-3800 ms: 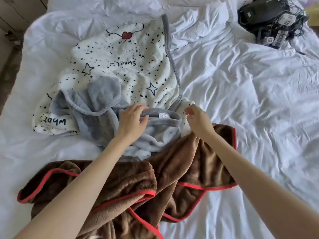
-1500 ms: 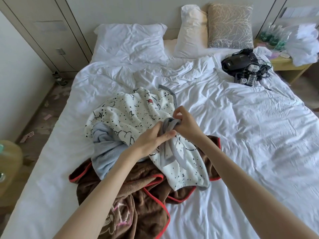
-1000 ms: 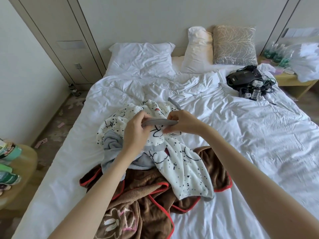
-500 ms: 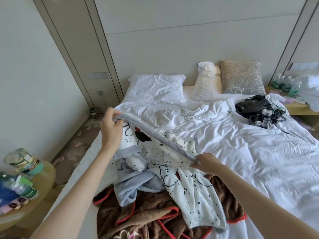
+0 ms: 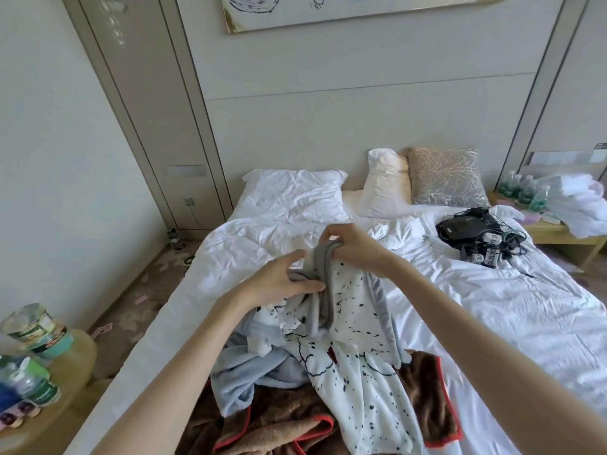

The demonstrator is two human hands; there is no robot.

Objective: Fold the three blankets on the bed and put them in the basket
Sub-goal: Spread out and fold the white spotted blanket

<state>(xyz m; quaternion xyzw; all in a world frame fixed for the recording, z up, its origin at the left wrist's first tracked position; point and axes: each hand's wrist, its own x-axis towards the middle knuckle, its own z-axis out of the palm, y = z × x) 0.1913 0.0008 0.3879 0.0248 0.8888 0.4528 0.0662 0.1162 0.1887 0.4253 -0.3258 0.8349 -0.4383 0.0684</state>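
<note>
A white blanket with black speckles and a grey border hangs from both hands above the bed. My right hand grips its bunched grey edge at the top. Just below and to the left, my left hand pinches the same grey edge. Under it lies a pale blue-grey blanket, crumpled on a brown blanket with red trim. No basket is in view.
A black device with tangled cables lies on the bed's right side. Pillows lean at the headboard. A round side table with bottles stands at the left, a bedside table with bottles and white linen at the right.
My hands, spread apart along the grey edge half a second ago, have come together in front of me, bunching the speckled blanket's edge. The camera has tilted up.
</note>
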